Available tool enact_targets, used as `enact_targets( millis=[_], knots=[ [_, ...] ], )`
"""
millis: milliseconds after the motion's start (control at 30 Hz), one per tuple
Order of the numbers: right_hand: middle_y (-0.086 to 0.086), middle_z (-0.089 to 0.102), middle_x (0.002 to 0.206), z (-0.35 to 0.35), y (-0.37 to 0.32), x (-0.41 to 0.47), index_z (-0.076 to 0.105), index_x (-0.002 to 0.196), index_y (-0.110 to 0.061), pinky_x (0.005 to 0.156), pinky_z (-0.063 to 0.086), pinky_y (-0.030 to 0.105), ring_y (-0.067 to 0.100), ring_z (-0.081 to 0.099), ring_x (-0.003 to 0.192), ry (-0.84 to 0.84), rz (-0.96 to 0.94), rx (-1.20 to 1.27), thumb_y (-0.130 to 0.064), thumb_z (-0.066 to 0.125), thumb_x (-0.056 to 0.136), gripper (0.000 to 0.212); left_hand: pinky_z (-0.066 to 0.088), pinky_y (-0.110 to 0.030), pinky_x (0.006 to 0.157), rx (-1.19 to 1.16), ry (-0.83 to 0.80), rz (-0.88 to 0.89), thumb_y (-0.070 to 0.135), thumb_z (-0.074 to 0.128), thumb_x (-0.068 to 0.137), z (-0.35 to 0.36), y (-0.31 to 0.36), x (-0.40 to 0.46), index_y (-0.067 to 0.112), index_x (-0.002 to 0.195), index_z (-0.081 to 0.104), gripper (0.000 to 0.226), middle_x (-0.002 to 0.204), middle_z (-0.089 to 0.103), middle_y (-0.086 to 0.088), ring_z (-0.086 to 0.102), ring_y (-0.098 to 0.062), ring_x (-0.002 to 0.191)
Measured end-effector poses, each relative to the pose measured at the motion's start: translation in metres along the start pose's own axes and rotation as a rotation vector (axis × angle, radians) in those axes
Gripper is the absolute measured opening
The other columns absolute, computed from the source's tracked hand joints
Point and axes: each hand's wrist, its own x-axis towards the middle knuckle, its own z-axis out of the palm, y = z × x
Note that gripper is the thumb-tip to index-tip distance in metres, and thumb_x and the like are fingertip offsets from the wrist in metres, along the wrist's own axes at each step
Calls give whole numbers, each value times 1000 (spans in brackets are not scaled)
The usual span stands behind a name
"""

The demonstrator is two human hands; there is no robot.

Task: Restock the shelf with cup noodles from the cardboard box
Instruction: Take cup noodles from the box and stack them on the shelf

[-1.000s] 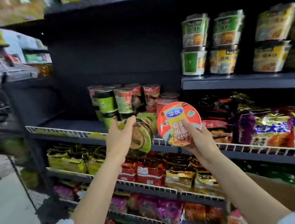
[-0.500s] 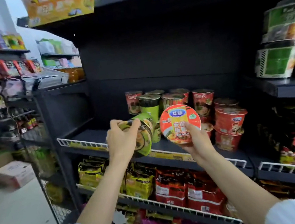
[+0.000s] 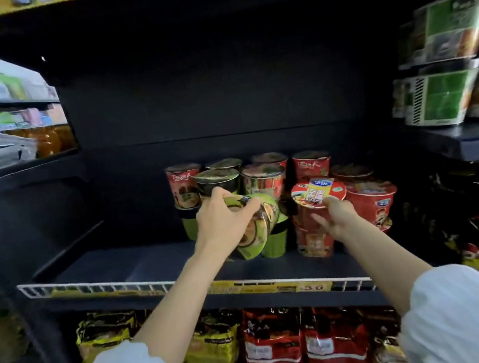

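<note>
Green cup noodle [image 3: 257, 224] is being gripped by the left hand [image 3: 222, 224], fingers curled over its upper end. Cup is being held tilted hard, lid facing the camera, low over the dark shelf [image 3: 151, 263] and just in front of the green cups already standing there [image 3: 274, 239]. Contact between its lower rim and the shelf deck cannot be told.

Red cup noodle [image 3: 318, 192] is being held by the right hand [image 3: 337, 216], thumb and fingers wrapped around the cup wall under the lid rim. Lid is being shown tilted toward the camera, yellow label with a blue logo on top. Cup is being kept directly above another red cup standing on the shelf [image 3: 315, 241]; whether the two are touching cannot be told. More red cups are being stacked just to the right [image 3: 373, 201].

Behind both hands, a cluster of upright cups [image 3: 262, 178] is being kept at the back of the same shelf, red and dark-green sleeves mixed. Left part of the shelf deck is being seen bare. A white wire fence [image 3: 94, 286] is being run along the front edge, yellow price strip [image 3: 275, 285] just below it.

One tier down, yellow [image 3: 210, 347] and red noodle packets [image 3: 300, 342] are being displayed side by side. Upper right, green boxed bowls [image 3: 445, 95] are being stacked two high on a neighbouring shelf. White sleeves [image 3: 460, 320] are being seen on both forearms. The cardboard box is out of frame.
</note>
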Motion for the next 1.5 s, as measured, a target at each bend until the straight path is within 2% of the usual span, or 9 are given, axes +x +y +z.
enact_targets(
  millis=[167, 267, 333, 467, 600, 700, 867, 1167, 1500],
  knots=[
    [15, 46, 135, 5, -8, 4, 40, 136, -2, 95, 50, 34, 29, 47, 125, -32, -12, 28, -12, 54, 95, 44, 47, -34, 86, -24, -53, 21, 57, 64, 75, 7, -1, 17, 21, 108, 54, 50, 107, 58, 0, 53, -20, 105],
    [10, 56, 95, 8, 0, -4, 52, 114, -4, 79, 54, 29, 22, 56, 97, -115, -26, -69, -5, 50, 94, 20, 47, -38, 89, -20, -79, 24, 59, 64, 74, 10, -3, 24, 22, 105, 54, 49, 106, 59, 0, 54, -21, 104],
    [18, 61, 101, 11, 12, -9, 56, 101, -4, 76, 53, 32, 23, 60, 86, -164, -64, -287, -3, 52, 90, 12, 47, -37, 88, -19, -103, 20, 60, 63, 74, 8, -5, 28, 22, 104, 55, 49, 104, 61, 1, 56, -20, 102],
    [12, 56, 125, 23, 32, -29, 40, 139, -7, 100, 45, 42, 27, 53, 117, -247, -510, -932, -7, 66, 80, 64, 48, -35, 83, 15, -142, 2, 60, 61, 77, -7, -14, 34, 19, 96, 56, 45, 97, 63, 1, 58, -19, 96],
    [1, 36, 141, 58, 56, -63, 25, 145, -25, 109, 29, 32, 19, 29, 131, -543, -931, -1182, -24, 77, 73, 89, 49, -33, 76, 64, -165, -44, 62, 56, 79, -32, -34, 40, 19, 98, 55, 47, 97, 61, 2, 57, -14, 87],
    [-4, 38, 137, 94, 83, -68, 23, 144, -25, 103, 37, 31, 15, 33, 127, -552, -1016, -1180, -35, 80, 68, 96, 43, -29, 71, 55, -159, -88, 66, 50, 80, -56, -57, 46, 21, 105, 52, 51, 106, 59, -1, 57, -15, 90],
    [-2, 55, 123, 157, 126, -60, 40, 130, -20, 93, 49, 38, 16, 52, 115, -492, -806, -965, -50, 82, 56, 91, 34, -28, 80, -73, -10, -94, 55, 42, 92, -101, -106, 62, 24, 124, 44, 45, 121, 56, -5, 50, -16, 101],
    [19, 53, 129, 235, 176, -7, 36, 131, 1, 98, 45, 40, 32, 50, 121, -226, -496, -938, -36, 77, 74, 79, 29, -26, 109, 201, -410, 98, 18, 51, 93, -88, -167, 115, 21, 139, 47, 47, 149, 34, -5, 34, -19, 135],
    [21, 52, 130, 234, 192, 8, 38, 128, 3, 91, 43, 33, 33, 51, 121, -180, -377, -1085, -27, 71, 83, 63, 44, -39, 99, 344, -491, 219, 18, 50, 91, -65, -206, 134, 25, 131, 52, 40, 138, 42, -3, 51, -25, 115]
  ],
)
